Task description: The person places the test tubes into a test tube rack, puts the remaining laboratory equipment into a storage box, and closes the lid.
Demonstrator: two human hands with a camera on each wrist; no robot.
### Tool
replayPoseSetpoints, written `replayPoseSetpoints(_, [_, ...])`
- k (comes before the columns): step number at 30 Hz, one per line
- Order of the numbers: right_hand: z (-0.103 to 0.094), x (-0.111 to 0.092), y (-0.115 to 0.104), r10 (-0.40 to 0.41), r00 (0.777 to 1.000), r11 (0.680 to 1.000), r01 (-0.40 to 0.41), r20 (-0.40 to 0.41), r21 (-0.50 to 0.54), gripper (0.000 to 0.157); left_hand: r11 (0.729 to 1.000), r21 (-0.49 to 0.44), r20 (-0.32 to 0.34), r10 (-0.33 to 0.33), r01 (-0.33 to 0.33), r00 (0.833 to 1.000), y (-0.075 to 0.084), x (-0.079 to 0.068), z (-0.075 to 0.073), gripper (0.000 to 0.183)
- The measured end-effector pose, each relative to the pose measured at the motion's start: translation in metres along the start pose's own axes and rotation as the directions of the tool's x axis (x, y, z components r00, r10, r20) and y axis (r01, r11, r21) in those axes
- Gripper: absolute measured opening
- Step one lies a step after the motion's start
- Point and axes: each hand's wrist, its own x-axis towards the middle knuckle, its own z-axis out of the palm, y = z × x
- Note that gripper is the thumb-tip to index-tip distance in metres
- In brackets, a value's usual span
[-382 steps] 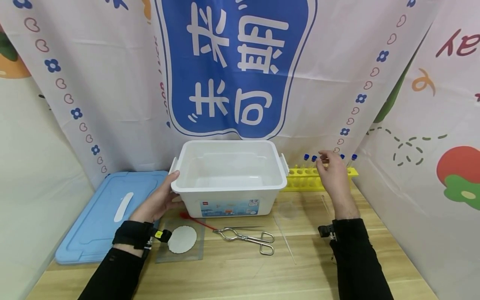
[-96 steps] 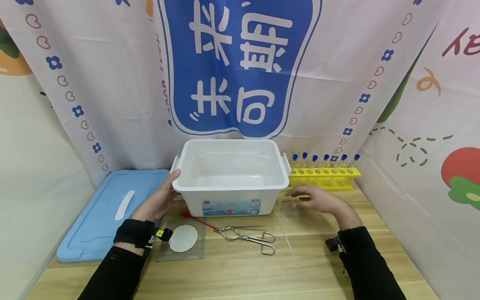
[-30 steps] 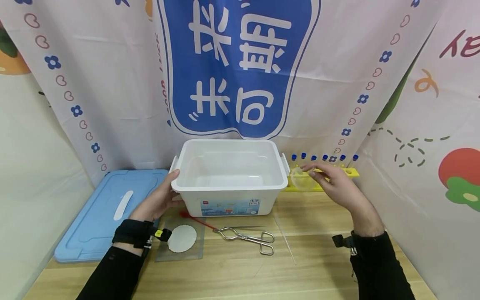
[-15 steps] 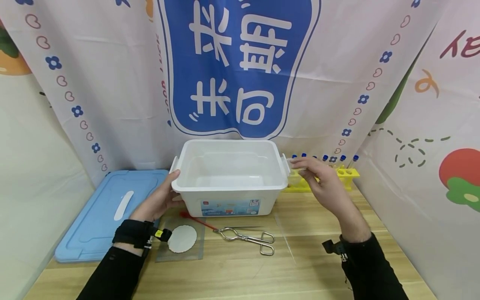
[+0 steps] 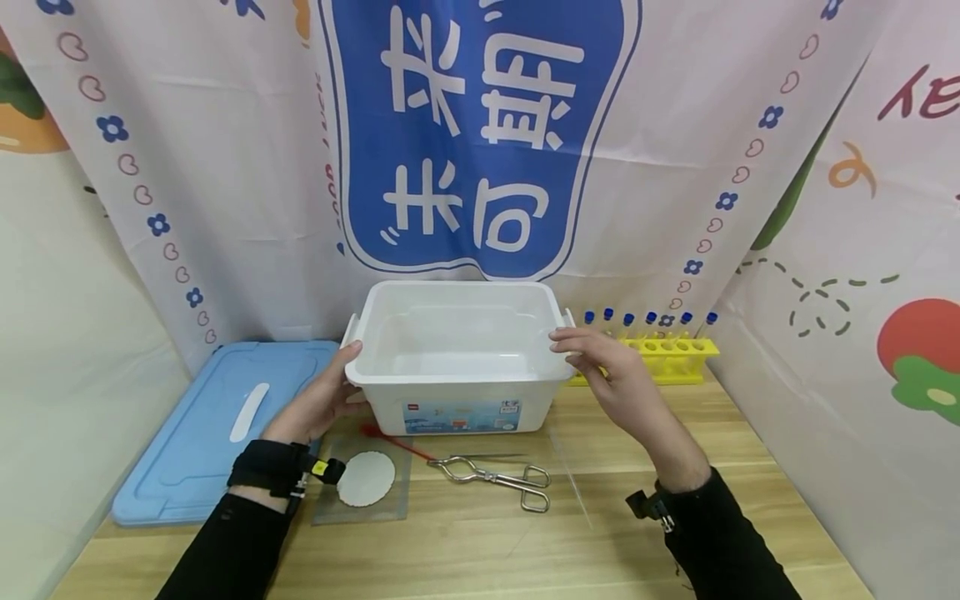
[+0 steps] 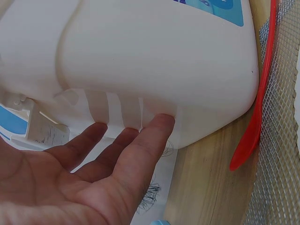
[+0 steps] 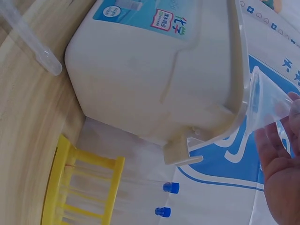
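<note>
My right hand (image 5: 611,375) pinches a clear plastic funnel (image 7: 269,101) at its narrow end, close to the white plastic box's (image 5: 457,404) right rim. In the right wrist view the funnel's wide mouth faces the box; in the head view the fingers mostly hide it. At the box's left side, my left hand (image 5: 318,400) has its thumb at the rim. The left wrist view shows its straight fingers (image 6: 150,145) against the outer wall. Nothing lies on the visible floor of the box.
Behind the right hand stands a yellow rack (image 5: 675,358) of blue-capped test tubes. In front lie crucible tongs (image 5: 487,475), a red spoon (image 6: 251,136), wire gauze (image 5: 365,479) with a white round centre, and a thin clear rod (image 5: 573,483). A blue lid (image 5: 195,442) lies left.
My right hand has moved from the test tube rack to the table, picked up the clear funnel, and carried it left to the box's rim. The left hand stays at the box.
</note>
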Motion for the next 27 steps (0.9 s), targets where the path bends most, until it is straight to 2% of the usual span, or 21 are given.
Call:
replayPoseSetpoints(7, [0.007,0.007,0.0,0.056,0.998,0.998,-0.055,0.009,-0.018,0.027,1.0,-0.008,-0.009,-0.007,0.007,1.0,-0.001,0.001,0.002,0.095])
replayPoseSetpoints(10, [0.011,0.014,0.001,0.087,0.995,0.996,-0.086,0.055,-0.032,0.026,1.0,-0.011,-0.013,-0.006,0.006,1.0,-0.001,0.001,0.002,0.096])
replayPoseSetpoints(14, [0.016,0.022,0.002,0.116,0.981,0.993,-0.111,0.157,-0.045,0.026,1.0,-0.016,-0.013,-0.009,0.008,1.0,-0.001,0.001,0.001,0.096])
replayPoseSetpoints(21, [0.023,0.04,0.001,0.16,0.935,0.986,-0.138,0.317,-0.091,0.026,1.0,-0.02,-0.017,-0.012,0.012,1.0,-0.002,0.002,0.001,0.097])
replayPoseSetpoints(27, [0.032,0.061,0.001,0.193,0.87,0.979,-0.142,0.453,-0.145,0.024,0.999,-0.029,-0.026,-0.014,0.013,1.0,-0.001,0.001,0.001,0.098])
